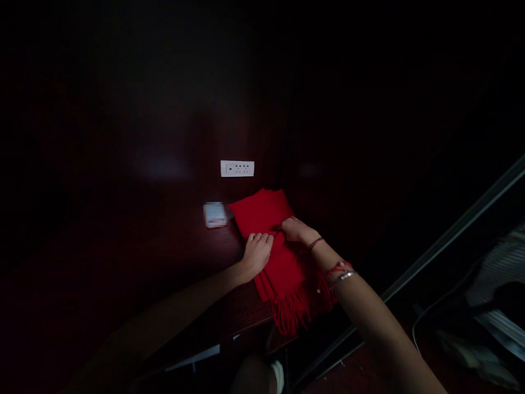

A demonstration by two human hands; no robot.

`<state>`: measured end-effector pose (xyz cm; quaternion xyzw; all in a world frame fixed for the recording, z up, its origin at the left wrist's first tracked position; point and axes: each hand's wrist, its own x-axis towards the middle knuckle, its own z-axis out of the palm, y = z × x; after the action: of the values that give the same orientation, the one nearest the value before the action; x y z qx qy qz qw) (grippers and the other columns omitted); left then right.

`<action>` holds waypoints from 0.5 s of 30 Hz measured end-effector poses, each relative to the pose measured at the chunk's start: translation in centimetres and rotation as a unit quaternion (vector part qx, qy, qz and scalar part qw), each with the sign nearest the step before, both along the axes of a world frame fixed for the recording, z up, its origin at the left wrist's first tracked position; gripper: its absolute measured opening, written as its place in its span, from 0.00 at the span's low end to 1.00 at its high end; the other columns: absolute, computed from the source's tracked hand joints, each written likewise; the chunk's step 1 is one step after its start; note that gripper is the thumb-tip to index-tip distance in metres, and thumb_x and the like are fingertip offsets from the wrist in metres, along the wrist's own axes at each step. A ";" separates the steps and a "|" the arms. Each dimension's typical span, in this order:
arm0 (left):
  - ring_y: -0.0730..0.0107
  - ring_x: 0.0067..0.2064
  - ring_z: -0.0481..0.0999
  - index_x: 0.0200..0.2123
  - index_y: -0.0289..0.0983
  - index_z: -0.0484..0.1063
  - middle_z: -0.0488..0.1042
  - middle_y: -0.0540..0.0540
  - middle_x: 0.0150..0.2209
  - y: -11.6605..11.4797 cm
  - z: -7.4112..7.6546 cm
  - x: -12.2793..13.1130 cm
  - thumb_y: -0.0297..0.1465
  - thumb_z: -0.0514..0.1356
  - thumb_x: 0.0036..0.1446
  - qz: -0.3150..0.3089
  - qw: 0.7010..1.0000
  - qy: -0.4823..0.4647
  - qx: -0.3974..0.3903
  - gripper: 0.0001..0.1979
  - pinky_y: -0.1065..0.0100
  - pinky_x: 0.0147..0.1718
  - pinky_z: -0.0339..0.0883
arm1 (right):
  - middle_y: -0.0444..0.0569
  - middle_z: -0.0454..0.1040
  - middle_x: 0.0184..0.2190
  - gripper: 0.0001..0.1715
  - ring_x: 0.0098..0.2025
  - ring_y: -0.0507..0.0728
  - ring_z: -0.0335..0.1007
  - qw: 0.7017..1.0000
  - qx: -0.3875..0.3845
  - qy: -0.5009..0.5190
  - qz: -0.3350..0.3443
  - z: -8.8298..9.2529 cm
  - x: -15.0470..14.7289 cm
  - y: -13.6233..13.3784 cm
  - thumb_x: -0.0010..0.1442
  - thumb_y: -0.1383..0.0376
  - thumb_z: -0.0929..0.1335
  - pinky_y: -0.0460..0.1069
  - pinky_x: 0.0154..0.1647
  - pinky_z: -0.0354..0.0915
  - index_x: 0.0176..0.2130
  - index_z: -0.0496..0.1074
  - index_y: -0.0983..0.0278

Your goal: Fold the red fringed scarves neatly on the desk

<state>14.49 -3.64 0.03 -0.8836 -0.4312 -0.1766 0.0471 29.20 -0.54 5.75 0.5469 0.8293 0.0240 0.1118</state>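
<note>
A red scarf [264, 212] with a fringe lies folded on a dark wooden surface [221, 249], its tassels hanging over the front edge. My left hand [257, 255] is closed on the scarf's left side, fingers curled into the cloth. On the right side, my right hand [296, 229] pinches the fabric, and its fingertips are partly hidden in the fold. Both hands are close together near the scarf's middle. The right wrist carries red bands and a silver bracelet.
A white socket panel [237, 168] is set in the dark wall behind. Left of the scarf is a small pale blurred box [215, 214]. A metallic rail [435, 238] runs diagonally at right, with a pale cable [415, 334] below it. Much of the surroundings is too dark to make out.
</note>
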 end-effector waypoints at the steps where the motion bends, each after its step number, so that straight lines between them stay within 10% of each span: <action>1: 0.58 0.44 0.65 0.40 0.34 0.63 0.68 0.38 0.41 -0.6 -0.5 -0.2 0.25 0.52 0.49 -0.002 0.999 -0.003 0.042 0.12 0.58 0.41 0.56 | 0.54 0.69 0.40 0.20 0.46 0.57 0.62 0.999 0.044 0.007 0.004 -0.4 0.2 -1.3 0.50 0.74 0.63 0.55 0.53 0.48 0.44 0.68 0.64; 5: 0.56 0.50 0.59 0.46 0.35 0.60 0.59 0.38 0.51 -1.4 -1.2 -1.3 0.26 0.55 0.46 -0.005 0.992 -0.047 0.119 0.20 0.58 0.46 0.52 | 0.49 0.68 0.32 0.13 0.38 0.54 0.62 0.957 0.288 0.017 0.037 -3.0 0.8 -6.3 0.55 0.73 0.58 0.57 0.57 0.41 0.35 0.69 0.64; 9: 0.59 0.53 0.55 0.53 0.36 0.53 0.61 0.40 0.51 -0.8 -1.0 -1.9 0.25 0.56 0.46 -0.092 0.989 -0.060 0.098 0.28 0.54 0.51 0.42 | 0.47 0.65 0.29 0.15 0.33 0.54 0.59 0.938 0.339 0.039 0.068 -5.4 1.1 -8.9 0.58 0.72 0.55 0.58 0.56 0.44 0.33 0.68 0.64; 15: 0.67 0.43 0.65 0.43 0.39 0.65 0.71 0.46 0.38 -1.3 -2.9 -1.5 0.22 0.49 0.54 -0.187 0.971 -0.035 0.145 0.15 0.57 0.49 0.47 | 0.50 0.67 0.32 0.16 0.35 0.54 0.59 0.924 0.368 0.071 0.072 -7.0 1.7 -10.0 0.58 0.72 0.54 0.57 0.55 0.48 0.37 0.68 0.67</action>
<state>12.97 -4.94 -2.83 -0.9257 -0.2291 -0.2735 0.1257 30.94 -10.52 -1.23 0.4884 0.8052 0.2969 -0.1581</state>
